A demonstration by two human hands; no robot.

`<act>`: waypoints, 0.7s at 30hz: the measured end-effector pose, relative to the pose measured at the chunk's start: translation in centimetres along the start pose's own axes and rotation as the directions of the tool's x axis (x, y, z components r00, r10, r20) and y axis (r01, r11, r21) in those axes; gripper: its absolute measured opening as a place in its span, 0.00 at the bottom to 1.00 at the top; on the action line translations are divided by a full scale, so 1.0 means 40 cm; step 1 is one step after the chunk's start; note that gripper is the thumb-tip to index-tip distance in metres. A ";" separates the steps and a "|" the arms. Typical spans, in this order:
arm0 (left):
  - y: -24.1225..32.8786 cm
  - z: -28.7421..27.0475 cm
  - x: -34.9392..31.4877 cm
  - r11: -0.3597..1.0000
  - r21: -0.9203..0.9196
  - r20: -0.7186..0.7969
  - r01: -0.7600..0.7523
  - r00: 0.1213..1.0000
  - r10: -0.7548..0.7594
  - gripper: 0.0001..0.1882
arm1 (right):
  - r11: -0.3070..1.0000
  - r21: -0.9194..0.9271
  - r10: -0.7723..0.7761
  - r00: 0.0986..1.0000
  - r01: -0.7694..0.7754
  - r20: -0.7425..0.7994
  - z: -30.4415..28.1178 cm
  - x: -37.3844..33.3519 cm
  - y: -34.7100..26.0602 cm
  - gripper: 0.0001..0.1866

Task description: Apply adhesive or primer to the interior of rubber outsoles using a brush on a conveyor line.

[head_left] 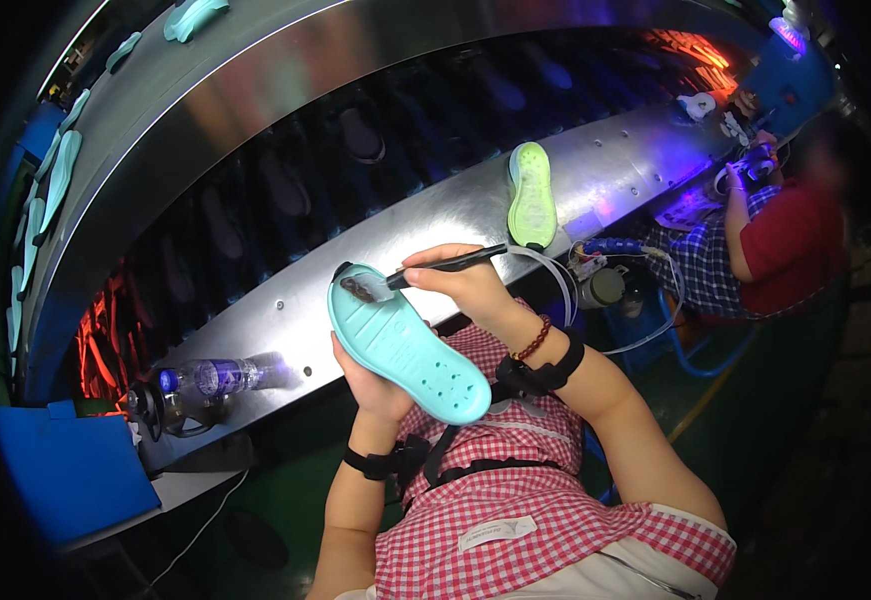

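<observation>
A turquoise shoe sole lies tilted across my left hand, which grips it from below by its left edge. It has ridges in the middle and small holes at the end nearest me. My right hand is closed around the black handle of a brush. The brush's pale, flat bristle end touches the far end of the sole, over a dark brown patch. Beyond my right hand, a lime-green sole rests on the metal ledge, with no hand on it.
The metal ledge curves along a dark machine opening holding several soles. A plastic bottle lies at the left, near a blue box. On the right are a white tube, a lidded mug and a seated co-worker.
</observation>
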State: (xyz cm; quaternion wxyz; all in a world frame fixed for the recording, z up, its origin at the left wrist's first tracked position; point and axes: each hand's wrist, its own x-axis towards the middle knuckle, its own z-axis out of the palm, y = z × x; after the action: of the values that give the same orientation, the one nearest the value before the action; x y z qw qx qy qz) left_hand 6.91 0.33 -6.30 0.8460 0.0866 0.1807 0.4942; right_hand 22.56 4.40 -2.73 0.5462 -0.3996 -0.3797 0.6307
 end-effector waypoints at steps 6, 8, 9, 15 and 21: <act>-0.003 0.009 0.016 0.954 0.175 -0.290 -0.242 0.913 0.285 0.34 | 0.510 -0.620 -0.389 0.803 0.596 0.452 0.069 -0.064 -0.017 0.11; 0.042 0.009 0.016 0.940 0.171 -0.231 -0.296 0.915 0.330 0.34 | 0.485 -0.574 -0.336 0.746 0.660 0.575 0.049 -0.093 -0.033 0.10; 0.062 0.019 0.011 0.937 0.175 -0.210 -0.301 0.919 0.334 0.34 | 0.480 -0.563 -0.261 0.722 0.673 0.640 0.031 -0.108 -0.055 0.09; 0.078 0.076 -0.033 0.965 0.164 -0.073 -0.203 0.973 0.217 0.36 | 0.899 -0.415 0.083 0.876 0.140 0.475 0.004 -0.142 -0.161 0.09; 0.046 0.119 -0.040 0.983 -0.057 -0.050 -0.177 0.983 0.174 0.34 | 0.843 -0.345 -0.245 0.866 0.412 0.437 0.054 -0.115 -0.132 0.10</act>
State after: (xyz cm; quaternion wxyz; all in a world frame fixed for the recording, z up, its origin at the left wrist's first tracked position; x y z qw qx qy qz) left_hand 6.59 0.02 -0.96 0.7971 0.0650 0.1760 0.5740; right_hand 22.99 0.37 3.36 0.4638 -0.3083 -0.6696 0.4913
